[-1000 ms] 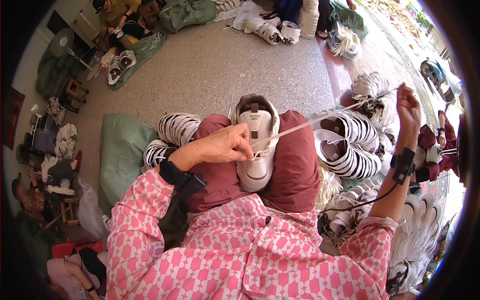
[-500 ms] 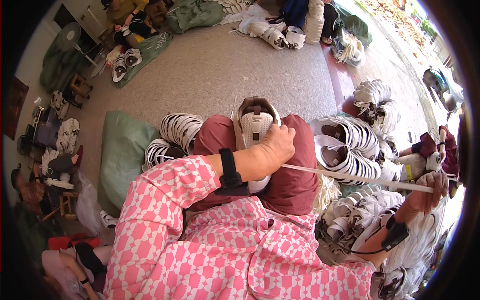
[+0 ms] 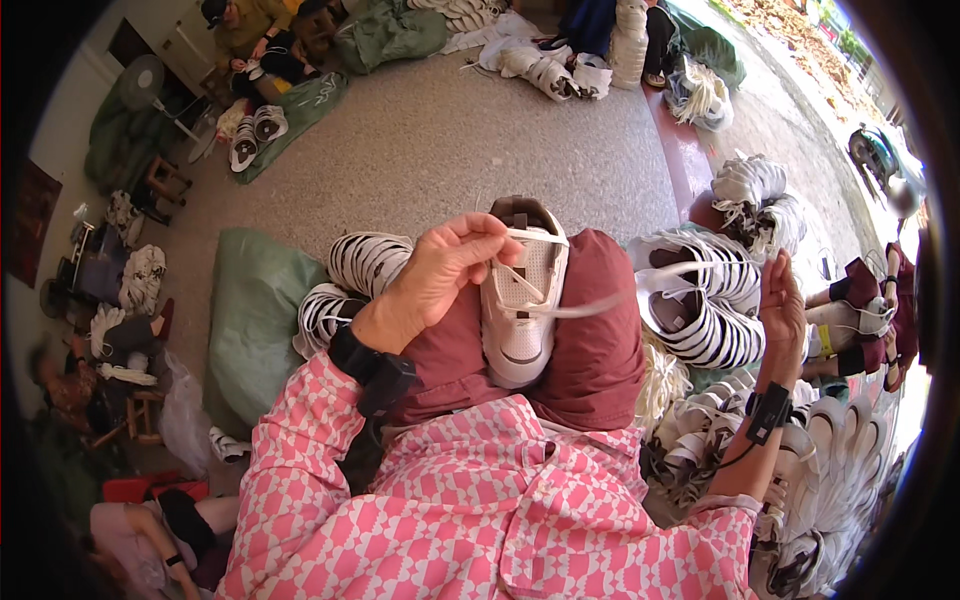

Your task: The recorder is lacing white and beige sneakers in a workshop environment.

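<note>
A white and beige shoe (image 3: pixel 517 345) with a brown collar is wedged between my knees, its toe toward me. A flat white shoelace (image 3: pixel 540 308) is partly threaded across its tongue. Above the shoe's left side, my left hand (image 3: pixel 445 268) is closed in a pinch on a stretch of this lace near the collar. Another length of lace leaves the shoe to the right, slack and blurred by motion. My right hand (image 3: pixel 783 310) is raised well off to the right, fingers stretched upward, apart from the lace as far as I can see.
White strappy shoes (image 3: pixel 700 300) stand by my right knee, more shoes (image 3: pixel 370 262) by my left. Stacked shoe pieces (image 3: pixel 820 480) lie at lower right. A green sack (image 3: pixel 262 310) lies at left. Other people sit around the room; a fan (image 3: pixel 140 82) stands at the far left.
My left hand has moved from the shoe's right side to its upper left, drawing up lace. My right hand has come up and inward; the lace, taut before, hangs loose.
</note>
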`<action>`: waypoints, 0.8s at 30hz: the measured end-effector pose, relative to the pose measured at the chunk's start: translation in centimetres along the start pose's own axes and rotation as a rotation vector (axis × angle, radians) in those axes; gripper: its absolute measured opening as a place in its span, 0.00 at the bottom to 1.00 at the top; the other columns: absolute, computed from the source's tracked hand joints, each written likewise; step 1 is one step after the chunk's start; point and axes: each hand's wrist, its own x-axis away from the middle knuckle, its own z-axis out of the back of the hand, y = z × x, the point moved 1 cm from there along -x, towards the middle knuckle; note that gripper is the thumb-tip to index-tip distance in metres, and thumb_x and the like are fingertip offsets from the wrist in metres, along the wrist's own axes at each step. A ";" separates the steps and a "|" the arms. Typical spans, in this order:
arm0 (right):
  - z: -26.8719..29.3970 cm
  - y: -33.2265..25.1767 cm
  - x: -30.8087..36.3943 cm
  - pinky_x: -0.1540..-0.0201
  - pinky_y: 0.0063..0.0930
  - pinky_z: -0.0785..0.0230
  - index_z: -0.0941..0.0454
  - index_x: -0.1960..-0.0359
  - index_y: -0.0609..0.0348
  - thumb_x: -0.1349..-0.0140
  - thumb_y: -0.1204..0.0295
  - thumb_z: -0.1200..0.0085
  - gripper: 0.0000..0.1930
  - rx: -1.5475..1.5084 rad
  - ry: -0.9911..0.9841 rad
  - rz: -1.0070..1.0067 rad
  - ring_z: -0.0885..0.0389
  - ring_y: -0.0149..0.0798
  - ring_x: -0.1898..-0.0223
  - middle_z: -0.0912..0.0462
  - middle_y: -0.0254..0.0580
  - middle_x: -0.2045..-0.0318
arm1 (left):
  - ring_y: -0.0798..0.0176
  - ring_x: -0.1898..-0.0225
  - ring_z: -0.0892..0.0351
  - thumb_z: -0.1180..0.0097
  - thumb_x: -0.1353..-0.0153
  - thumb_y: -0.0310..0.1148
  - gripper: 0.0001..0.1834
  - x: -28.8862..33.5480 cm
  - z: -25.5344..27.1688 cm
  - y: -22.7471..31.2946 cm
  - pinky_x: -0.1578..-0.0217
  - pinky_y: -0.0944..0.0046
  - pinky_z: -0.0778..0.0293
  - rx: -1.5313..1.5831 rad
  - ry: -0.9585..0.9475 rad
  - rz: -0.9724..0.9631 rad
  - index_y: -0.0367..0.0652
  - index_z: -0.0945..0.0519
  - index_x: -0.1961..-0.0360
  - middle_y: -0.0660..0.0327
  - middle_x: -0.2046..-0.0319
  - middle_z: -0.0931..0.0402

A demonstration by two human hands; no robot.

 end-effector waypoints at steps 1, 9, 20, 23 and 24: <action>0.8 0.5 -1.0 0.40 0.37 0.27 0.26 0.51 0.73 0.33 0.79 0.50 0.12 0.005 0.028 0.024 0.17 0.42 0.52 0.18 0.54 0.52 | 0.67 0.58 0.19 0.43 0.35 0.28 0.07 0.3 1.5 -0.3 0.67 0.75 0.30 0.079 0.036 -0.016 0.45 0.22 0.56 0.60 0.61 0.17; 4.9 -1.7 -1.9 0.36 0.37 0.31 0.32 0.44 0.73 0.31 0.77 0.52 0.16 0.298 0.078 0.344 0.23 0.45 0.44 0.22 0.54 0.48 | 0.67 0.53 0.19 0.46 0.34 0.27 0.11 6.8 15.3 2.8 0.65 0.70 0.27 0.488 0.362 -0.320 0.46 0.22 0.51 0.62 0.55 0.18; -12.7 20.7 7.0 0.70 0.33 0.27 0.19 0.63 0.61 0.37 0.74 0.46 0.06 1.738 -0.887 0.579 0.18 0.45 0.72 0.17 0.44 0.67 | 0.67 0.50 0.22 0.45 0.34 0.28 0.14 19.5 31.1 1.1 0.55 0.65 0.27 0.602 1.174 -0.465 0.43 0.23 0.48 0.62 0.53 0.21; -14.3 20.6 8.1 0.67 0.39 0.28 0.20 0.64 0.58 0.37 0.71 0.47 0.06 1.891 -1.002 0.411 0.20 0.53 0.68 0.20 0.45 0.68 | 0.68 0.56 0.23 0.45 0.34 0.30 0.15 17.4 26.6 1.0 0.56 0.67 0.28 0.314 1.140 -0.373 0.41 0.23 0.47 0.64 0.56 0.23; -14.1 21.0 8.2 0.68 0.40 0.28 0.20 0.64 0.57 0.37 0.71 0.48 0.06 1.917 -1.032 0.413 0.20 0.52 0.68 0.20 0.44 0.69 | 0.69 0.58 0.23 0.45 0.34 0.31 0.15 16.5 24.2 1.3 0.56 0.68 0.28 0.080 1.079 -0.315 0.40 0.23 0.47 0.64 0.57 0.23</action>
